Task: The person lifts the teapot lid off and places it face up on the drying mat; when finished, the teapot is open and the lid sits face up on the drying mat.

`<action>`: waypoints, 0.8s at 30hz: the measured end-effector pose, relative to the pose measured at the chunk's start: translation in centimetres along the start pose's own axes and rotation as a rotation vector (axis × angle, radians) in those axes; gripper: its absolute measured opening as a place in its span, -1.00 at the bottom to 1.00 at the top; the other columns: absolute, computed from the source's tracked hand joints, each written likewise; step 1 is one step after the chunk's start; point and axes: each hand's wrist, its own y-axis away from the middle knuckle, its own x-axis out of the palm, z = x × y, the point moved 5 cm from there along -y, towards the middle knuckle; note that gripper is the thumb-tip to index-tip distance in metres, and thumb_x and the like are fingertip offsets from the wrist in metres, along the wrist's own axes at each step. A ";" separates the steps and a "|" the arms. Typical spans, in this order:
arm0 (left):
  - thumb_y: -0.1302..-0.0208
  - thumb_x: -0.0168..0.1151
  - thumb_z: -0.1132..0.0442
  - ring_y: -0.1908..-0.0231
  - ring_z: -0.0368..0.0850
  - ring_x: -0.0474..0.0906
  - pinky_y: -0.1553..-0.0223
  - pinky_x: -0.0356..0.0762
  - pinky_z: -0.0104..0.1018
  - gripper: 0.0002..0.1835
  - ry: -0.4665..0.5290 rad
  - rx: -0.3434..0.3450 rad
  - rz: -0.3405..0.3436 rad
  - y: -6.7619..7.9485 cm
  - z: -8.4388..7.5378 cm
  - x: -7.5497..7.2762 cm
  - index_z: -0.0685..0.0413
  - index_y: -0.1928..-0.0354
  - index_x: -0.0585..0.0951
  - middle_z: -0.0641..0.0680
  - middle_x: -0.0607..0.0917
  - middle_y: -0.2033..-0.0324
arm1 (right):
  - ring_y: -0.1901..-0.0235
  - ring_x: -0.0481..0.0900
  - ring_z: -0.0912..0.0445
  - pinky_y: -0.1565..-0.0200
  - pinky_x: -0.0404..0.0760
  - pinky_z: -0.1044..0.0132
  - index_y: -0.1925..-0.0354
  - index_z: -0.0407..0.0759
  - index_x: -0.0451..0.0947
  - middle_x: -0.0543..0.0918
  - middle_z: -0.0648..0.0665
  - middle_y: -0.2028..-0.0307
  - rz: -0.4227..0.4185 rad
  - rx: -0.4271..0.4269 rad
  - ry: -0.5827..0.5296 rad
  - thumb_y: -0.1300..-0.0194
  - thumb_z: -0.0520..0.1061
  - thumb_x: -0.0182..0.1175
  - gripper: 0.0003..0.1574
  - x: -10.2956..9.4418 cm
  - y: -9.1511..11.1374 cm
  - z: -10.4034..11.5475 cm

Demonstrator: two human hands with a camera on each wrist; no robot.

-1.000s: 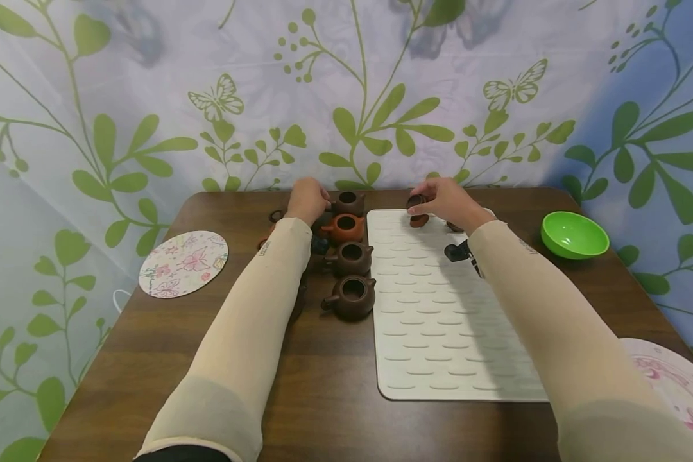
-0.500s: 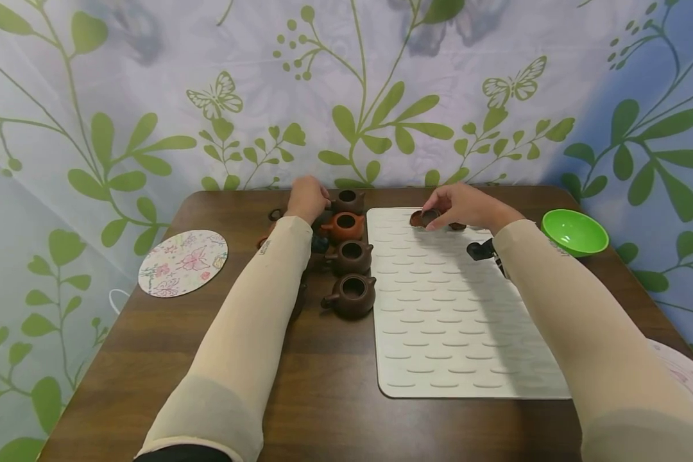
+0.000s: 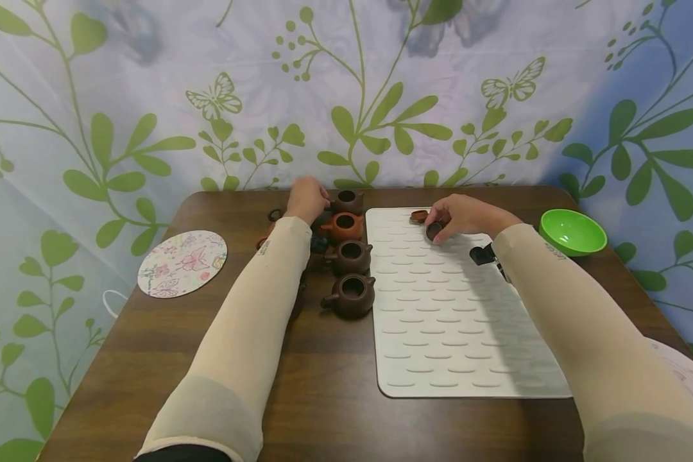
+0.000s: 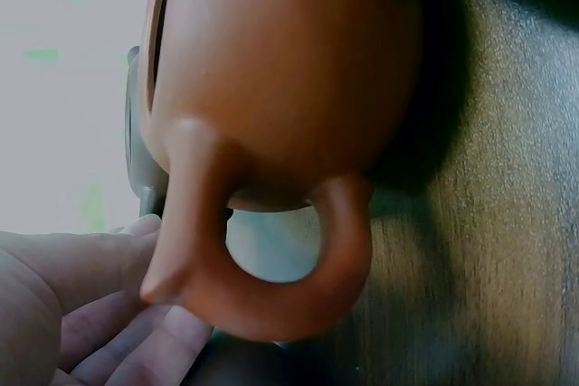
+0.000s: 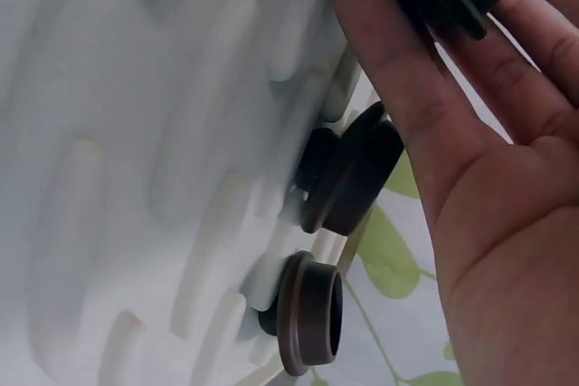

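- Right hand (image 3: 461, 214): fingers curled, pinching dark lid (image 3: 434, 231) over white mat (image 3: 439, 321), near orange lid (image 3: 419, 216).
- Left hand (image 3: 307, 200): curled, apparently pinching far teapot (image 3: 348, 203) by its handle; grip partly hidden.

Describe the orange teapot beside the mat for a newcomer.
Start at the white mat on the table. Along its left edge runs a row of four open teapots. The orange teapot is second from the back, its neighbours there all dark brown.
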 end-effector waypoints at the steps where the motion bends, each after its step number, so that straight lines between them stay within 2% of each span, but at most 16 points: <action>1: -0.42 0.41 0.36 -0.05 0.11 0.65 -0.05 0.62 -0.05 -0.91 -0.005 0.001 0.000 0.0 0.0 0.0 0.17 0.14 0.84 0.14 0.78 0.07 | 0.14 0.64 -0.03 0.02 0.55 0.03 0.02 -0.22 0.69 0.75 -0.14 0.11 -0.004 0.001 0.016 -0.16 -0.23 0.63 -0.56 0.0 -0.1 0.0; 9: -0.43 0.41 0.35 -0.08 0.13 0.63 -0.06 0.62 -0.04 -0.90 -0.003 -0.011 0.013 0.0 0.0 0.0 0.16 0.10 0.83 0.14 0.77 0.04 | 0.04 0.59 -0.09 -0.07 0.51 -0.10 0.01 -0.17 0.70 0.71 -0.15 0.05 -0.031 0.052 0.098 -0.14 -0.18 0.65 -0.54 0.1 -0.4 -0.2; 17: -0.42 0.42 0.34 -0.16 0.16 0.58 -0.08 0.61 -0.04 -0.90 -0.012 -0.015 0.017 0.2 0.0 0.0 0.14 0.11 0.84 0.14 0.77 0.04 | -0.05 0.61 -0.15 -0.11 0.55 -0.14 -0.04 -0.16 0.73 0.70 -0.17 -0.02 -0.037 0.032 0.211 -0.14 -0.17 0.65 -0.50 0.2 -0.4 0.4; 24: -0.42 0.42 0.34 -0.10 0.13 0.63 -0.09 0.62 -0.03 -0.88 -0.010 -0.022 0.009 0.3 0.0 0.1 0.13 0.09 0.84 0.14 0.78 0.05 | -0.05 0.64 -0.17 -0.07 0.59 -0.13 -0.02 -0.21 0.72 0.72 -0.17 0.00 -0.059 0.026 0.238 -0.10 -0.18 0.67 -0.48 -0.2 -0.4 1.1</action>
